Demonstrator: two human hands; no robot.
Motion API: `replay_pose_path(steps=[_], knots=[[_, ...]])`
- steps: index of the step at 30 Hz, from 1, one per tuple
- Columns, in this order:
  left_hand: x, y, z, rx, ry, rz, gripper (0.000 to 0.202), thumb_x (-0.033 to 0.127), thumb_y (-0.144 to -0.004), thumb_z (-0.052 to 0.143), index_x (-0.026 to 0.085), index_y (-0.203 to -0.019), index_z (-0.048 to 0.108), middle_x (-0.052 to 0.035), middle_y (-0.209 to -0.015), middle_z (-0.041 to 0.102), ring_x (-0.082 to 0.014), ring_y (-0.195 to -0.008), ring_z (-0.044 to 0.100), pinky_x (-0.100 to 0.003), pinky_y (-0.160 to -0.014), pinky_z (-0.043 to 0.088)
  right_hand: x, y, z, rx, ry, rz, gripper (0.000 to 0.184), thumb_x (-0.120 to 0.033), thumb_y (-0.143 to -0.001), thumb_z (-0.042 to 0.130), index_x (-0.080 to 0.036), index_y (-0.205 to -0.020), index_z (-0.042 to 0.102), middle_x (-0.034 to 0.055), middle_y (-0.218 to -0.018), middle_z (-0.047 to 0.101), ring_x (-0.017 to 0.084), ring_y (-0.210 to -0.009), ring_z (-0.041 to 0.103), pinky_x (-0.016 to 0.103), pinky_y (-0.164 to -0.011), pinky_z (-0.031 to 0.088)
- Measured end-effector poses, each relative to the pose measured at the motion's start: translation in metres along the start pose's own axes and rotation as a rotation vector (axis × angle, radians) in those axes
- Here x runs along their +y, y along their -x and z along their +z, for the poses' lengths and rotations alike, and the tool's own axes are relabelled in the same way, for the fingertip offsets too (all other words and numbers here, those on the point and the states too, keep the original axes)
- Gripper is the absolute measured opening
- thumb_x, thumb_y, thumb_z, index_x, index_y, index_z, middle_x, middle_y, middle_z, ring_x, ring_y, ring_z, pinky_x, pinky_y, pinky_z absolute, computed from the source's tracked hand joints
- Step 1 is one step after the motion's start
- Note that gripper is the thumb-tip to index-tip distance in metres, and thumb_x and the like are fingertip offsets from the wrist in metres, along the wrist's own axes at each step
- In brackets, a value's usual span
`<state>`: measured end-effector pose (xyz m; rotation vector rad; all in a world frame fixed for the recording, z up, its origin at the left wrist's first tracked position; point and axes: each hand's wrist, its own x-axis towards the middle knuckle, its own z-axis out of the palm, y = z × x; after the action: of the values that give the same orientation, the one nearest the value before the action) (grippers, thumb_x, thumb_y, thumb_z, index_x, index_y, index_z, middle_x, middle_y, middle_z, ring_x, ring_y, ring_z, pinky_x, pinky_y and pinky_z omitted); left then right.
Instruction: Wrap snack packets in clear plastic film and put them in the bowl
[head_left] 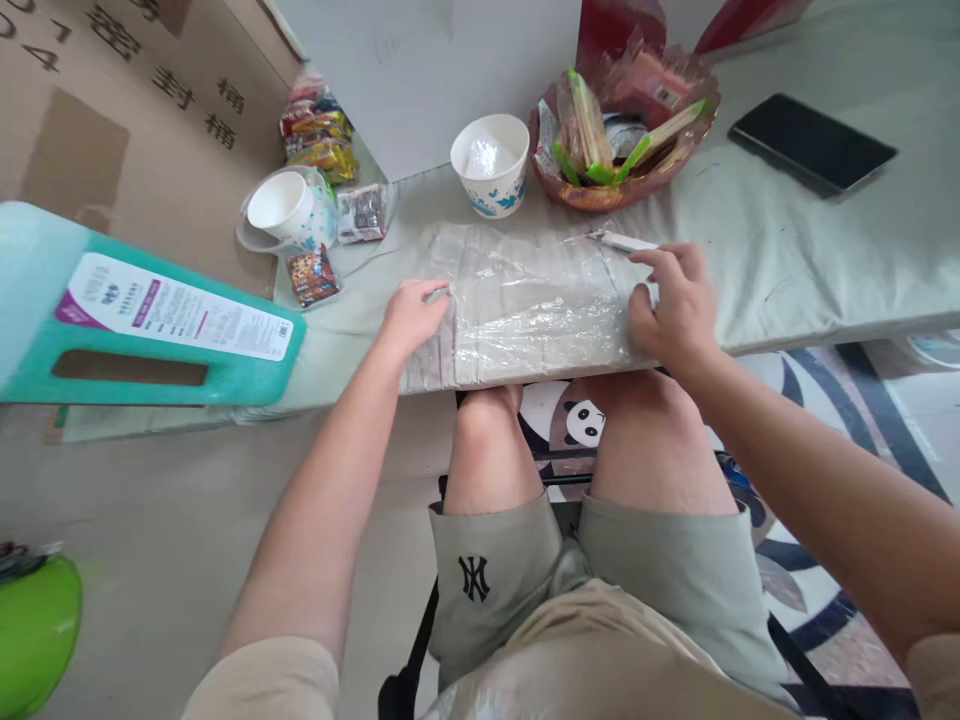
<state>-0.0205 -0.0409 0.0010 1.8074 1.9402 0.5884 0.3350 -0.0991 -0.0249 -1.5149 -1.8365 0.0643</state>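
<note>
A crinkled clear plastic sheet (536, 310) lies flat on the cloth-covered table in front of me. My left hand (414, 318) is at its left edge, thumb and forefinger pinched together on the plastic. At the right edge is my right hand (677, 308), its thumb and forefinger apart and the lower fingers curled under. Just beyond that forefinger lies a slim white stick-like tool (628, 242) with a thin tip pointing left; its right end comes close to the finger.
Behind the sheet stand a paper cup (491, 180) and a basket (600, 195) of wrapped items. A phone (814, 142) lies at right. At left are a green-liquid jug (247, 365), another paper cup (281, 205), snack packets (313, 275) and a large cardboard box (150, 130).
</note>
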Motion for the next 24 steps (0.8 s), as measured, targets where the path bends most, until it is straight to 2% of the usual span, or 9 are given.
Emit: replay_pose_path(steps=[3, 6, 8, 10, 15, 17, 19, 21, 24], knots=[[-0.006, 0.018, -0.025, 0.039, -0.122, 0.056, 0.045, 0.023, -0.08, 0.067, 0.021, -0.124, 0.075, -0.0125, -0.138, 0.056, -0.0268, -0.121, 0.064, -0.044, -0.117, 0.047, -0.011, 0.025, -0.014, -0.089, -0.021, -0.306, 0.038, -0.029, -0.089, 0.061, -0.025, -0.127, 0.064, 0.0122, -0.126, 0.069, 0.034, -0.116, 0.065, 0.051, -0.098, 0.05], [-0.002, 0.05, -0.037, 0.126, -0.189, 0.305, 0.051, 0.027, -0.08, 0.071, 0.022, -0.131, 0.07, -0.0137, -0.146, 0.051, -0.0319, -0.139, 0.052, -0.048, -0.123, 0.04, -0.022, 0.046, -0.015, -0.278, 0.025, -0.489, 0.04, -0.027, -0.09, 0.065, -0.026, -0.13, 0.064, 0.0091, -0.139, 0.069, 0.034, -0.13, 0.061, 0.051, -0.109, 0.043], [0.0, 0.073, -0.037, -0.054, -0.232, 0.525, 0.053, 0.035, -0.078, 0.078, 0.024, -0.129, 0.069, -0.0124, -0.147, 0.055, -0.0353, -0.142, 0.049, -0.052, -0.122, 0.039, -0.024, 0.055, -0.012, -0.289, 0.044, -0.501, 0.031, -0.019, -0.093, 0.062, -0.026, -0.123, 0.067, 0.0072, -0.136, 0.072, 0.029, -0.129, 0.065, 0.046, -0.108, 0.043], [0.001, 0.091, -0.031, -0.194, -0.308, 0.619, 0.064, 0.038, -0.077, 0.082, 0.025, -0.137, 0.064, -0.0128, -0.147, 0.059, -0.0382, -0.145, 0.046, -0.055, -0.122, 0.037, -0.022, 0.059, -0.01, -0.252, -0.002, -0.487, 0.02, -0.014, -0.095, 0.06, -0.025, -0.109, 0.069, 0.0055, -0.127, 0.076, 0.026, -0.123, 0.069, 0.043, -0.105, 0.045], [0.002, 0.103, -0.017, -0.121, -0.382, 0.567, 0.072, 0.035, -0.081, 0.081, 0.028, -0.148, 0.055, -0.0132, -0.128, 0.067, -0.0347, -0.124, 0.06, -0.057, -0.112, 0.043, -0.021, 0.06, -0.027, -0.263, -0.199, -0.445, 0.014, -0.012, -0.09, 0.058, -0.025, -0.091, 0.066, 0.006, -0.12, 0.079, 0.029, -0.121, 0.071, 0.047, -0.103, 0.049], [0.006, 0.099, -0.014, -0.042, -0.356, 0.599, 0.066, 0.035, -0.08, 0.081, 0.028, -0.143, 0.061, -0.0149, -0.137, 0.062, -0.0366, -0.132, 0.056, -0.059, -0.115, 0.041, -0.025, 0.055, -0.038, -0.284, -0.281, -0.435, 0.015, -0.011, -0.088, 0.057, -0.025, -0.091, 0.065, 0.0072, -0.12, 0.079, 0.03, -0.121, 0.071, 0.047, -0.101, 0.051], [0.012, 0.091, -0.013, -0.004, -0.312, 0.632, 0.039, 0.026, -0.086, 0.073, 0.027, -0.125, 0.074, -0.0133, -0.144, 0.059, -0.0372, -0.142, 0.049, -0.059, -0.119, 0.039, -0.027, 0.049, -0.049, -0.312, -0.342, -0.423, 0.015, -0.012, -0.087, 0.057, -0.025, -0.092, 0.064, 0.0076, -0.119, 0.079, 0.03, -0.119, 0.072, 0.048, -0.1, 0.053], [0.017, 0.084, -0.013, -0.04, -0.237, 0.668, 0.02, 0.018, -0.088, 0.065, 0.025, -0.099, 0.08, -0.0092, -0.14, 0.066, -0.0354, -0.144, 0.051, -0.058, -0.119, 0.042, -0.026, 0.044, -0.058, -0.326, -0.379, -0.415, 0.015, -0.012, -0.088, 0.058, -0.025, -0.092, 0.063, 0.0073, -0.117, 0.079, 0.031, -0.118, 0.073, 0.048, -0.098, 0.055], [0.021, 0.079, -0.016, -0.095, -0.027, 0.668, 0.018, 0.017, -0.087, 0.061, 0.022, -0.08, 0.077, -0.0067, -0.12, 0.078, -0.0315, -0.134, 0.063, -0.053, -0.113, 0.051, -0.018, 0.041, -0.066, -0.314, -0.368, -0.353, 0.017, -0.02, -0.089, 0.065, -0.026, -0.104, 0.064, 0.0086, -0.118, 0.078, 0.033, -0.121, 0.071, 0.051, -0.1, 0.056]])
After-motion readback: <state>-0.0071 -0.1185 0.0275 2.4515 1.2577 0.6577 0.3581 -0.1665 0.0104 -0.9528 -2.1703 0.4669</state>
